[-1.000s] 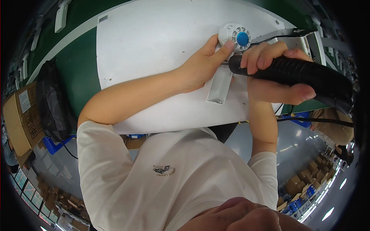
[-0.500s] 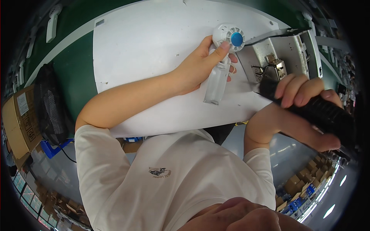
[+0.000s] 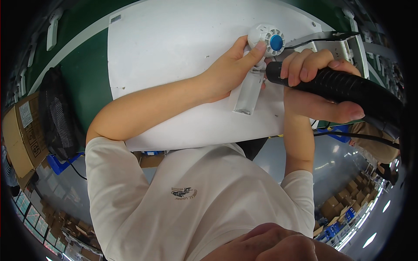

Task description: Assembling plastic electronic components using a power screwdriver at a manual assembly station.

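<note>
My left hand (image 3: 238,65) is closed round the neck of a white handheld fan (image 3: 248,96), thumb on the near side. The fan's round, slotted head has a blue centre and lies at the far end, while its pale hollow handle slants toward me. My right hand (image 3: 320,87) grips a black electric screwdriver (image 3: 344,89) held almost level. The screwdriver's thin bit reaches the fan near the joint of head and handle, just beside my left fingers. Whether the tip sits in a screw is too small to tell.
A metal box-shaped fixture (image 3: 324,45) stands behind my right hand, partly hidden by it. White board (image 3: 161,48) covers the green bench (image 3: 89,65). At the left are a black mesh bag (image 3: 56,117) and a cardboard box (image 3: 26,135). A black cable (image 3: 357,135) runs at the right.
My right hand has brought the screwdriver leftward and away from me, from beside the fixture to the fan. My left hand and the fan have shifted slightly right.
</note>
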Demonstrator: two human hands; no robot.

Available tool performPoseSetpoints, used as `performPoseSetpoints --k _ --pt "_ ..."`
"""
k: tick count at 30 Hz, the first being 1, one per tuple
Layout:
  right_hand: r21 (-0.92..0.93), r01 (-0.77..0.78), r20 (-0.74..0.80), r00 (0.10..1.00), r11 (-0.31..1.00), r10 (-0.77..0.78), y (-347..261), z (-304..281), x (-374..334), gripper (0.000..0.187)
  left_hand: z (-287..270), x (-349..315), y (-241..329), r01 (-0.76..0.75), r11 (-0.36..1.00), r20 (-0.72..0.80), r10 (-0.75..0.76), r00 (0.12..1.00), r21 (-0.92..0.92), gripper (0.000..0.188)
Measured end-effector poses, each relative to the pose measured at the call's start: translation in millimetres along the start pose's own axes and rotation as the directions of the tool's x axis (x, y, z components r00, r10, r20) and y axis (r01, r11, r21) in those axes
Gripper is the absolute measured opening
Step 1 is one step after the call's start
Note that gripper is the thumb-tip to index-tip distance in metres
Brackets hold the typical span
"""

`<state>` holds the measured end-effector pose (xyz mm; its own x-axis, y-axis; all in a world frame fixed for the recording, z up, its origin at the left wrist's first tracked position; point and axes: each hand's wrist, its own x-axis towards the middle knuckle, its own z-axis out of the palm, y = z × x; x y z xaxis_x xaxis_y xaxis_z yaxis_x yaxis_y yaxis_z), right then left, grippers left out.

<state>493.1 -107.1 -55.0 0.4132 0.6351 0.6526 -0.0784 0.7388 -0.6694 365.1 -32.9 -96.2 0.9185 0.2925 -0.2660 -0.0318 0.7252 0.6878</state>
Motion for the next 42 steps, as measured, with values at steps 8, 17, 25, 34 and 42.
performPoseSetpoints --k 8,17,25,34,42 --pt "-0.092 0.074 0.117 0.991 0.993 -0.063 5 7 -5 0.081 -4 2 -3 0.037 0.998 0.059 -0.034 0.998 -0.058 0.049" --pt "-0.509 0.136 -0.181 0.948 0.85 -0.261 -69 -16 7 0.081 9 -1 -2 0.027 0.999 -0.019 -0.027 0.999 0.016 0.038" --pt "-0.079 -0.029 0.007 1.0 0.996 0.029 -48 12 9 0.082 9 -1 1 0.016 1.0 -0.01 -0.016 1.0 -0.026 0.043" --pt "-0.015 0.011 -0.006 1.0 1.0 -0.012 5 12 4 0.08 1 -1 -2 0.014 0.999 0.02 -0.013 1.0 -0.046 0.047" --pt "-0.11 0.094 0.205 0.976 0.99 -0.07 12 20 2 0.082 1 -5 -2 -0.024 1.0 -0.007 0.024 1.0 -0.015 0.05"
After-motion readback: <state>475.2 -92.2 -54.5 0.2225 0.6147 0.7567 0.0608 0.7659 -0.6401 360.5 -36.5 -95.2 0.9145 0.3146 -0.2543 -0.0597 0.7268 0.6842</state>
